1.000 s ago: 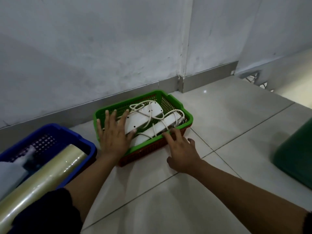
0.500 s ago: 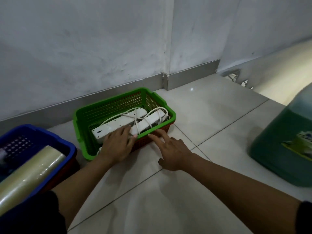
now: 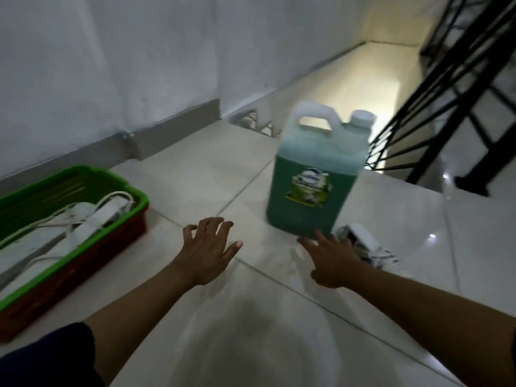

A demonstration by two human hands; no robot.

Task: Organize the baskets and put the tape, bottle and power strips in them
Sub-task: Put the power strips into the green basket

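Head view: both hands, left hand (image 3: 205,254) and right hand (image 3: 333,259), spread, empty. Bottle (image 3: 312,180) at 1 o'clock. Best grab the handle, support the base.

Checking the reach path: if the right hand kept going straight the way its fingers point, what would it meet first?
Most likely the green jug: the right hand is open, fingers aimed at its lower front edge. Nothing lies between them, though depth is unclear.

Bare floor tile (image 3: 195,174) is left open between the green basket (image 3: 134,192) and the bottle (image 3: 312,177). Passage right of the bottle is narrowed by a crumpled white object (image 3: 360,241) and a black railing (image 3: 435,107).
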